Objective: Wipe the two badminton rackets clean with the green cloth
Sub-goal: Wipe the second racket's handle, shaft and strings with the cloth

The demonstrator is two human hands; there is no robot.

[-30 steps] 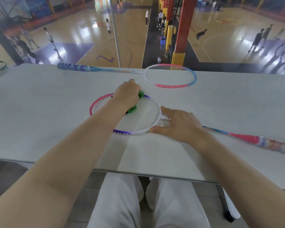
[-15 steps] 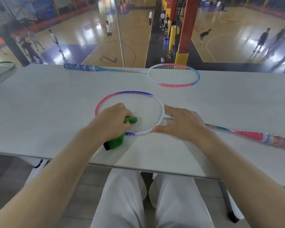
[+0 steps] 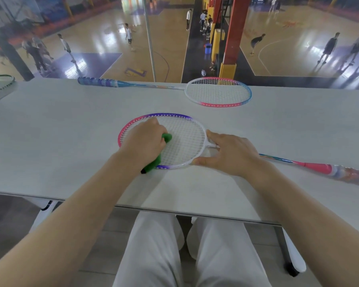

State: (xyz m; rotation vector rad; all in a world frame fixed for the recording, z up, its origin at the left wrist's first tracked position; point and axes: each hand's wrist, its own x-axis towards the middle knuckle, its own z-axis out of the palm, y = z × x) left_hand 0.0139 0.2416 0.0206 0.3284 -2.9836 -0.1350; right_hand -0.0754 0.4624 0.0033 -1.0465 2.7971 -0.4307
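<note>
A pink, purple and white badminton racket [image 3: 184, 139] lies flat on the grey table [image 3: 60, 141], its pink handle running off to the right. My left hand [image 3: 143, 141] grips the rolled green cloth [image 3: 155, 160] and presses it on the left part of the strings. My right hand [image 3: 226, 154] rests with spread fingers on the frame where the head meets the shaft, holding it down. A second racket [image 3: 218, 92], pink, blue and white with a blue handle, lies untouched at the table's far edge.
A third racket head [image 3: 0, 83] with a dark green frame shows at the far left edge. The table's near edge runs just above my white-trousered knees. Beyond a glass wall lies a sports hall with several people.
My left hand with the cloth swept from the top of the strings down to the near rim, then moved back up onto the strings. My right hand stayed at the throat.
</note>
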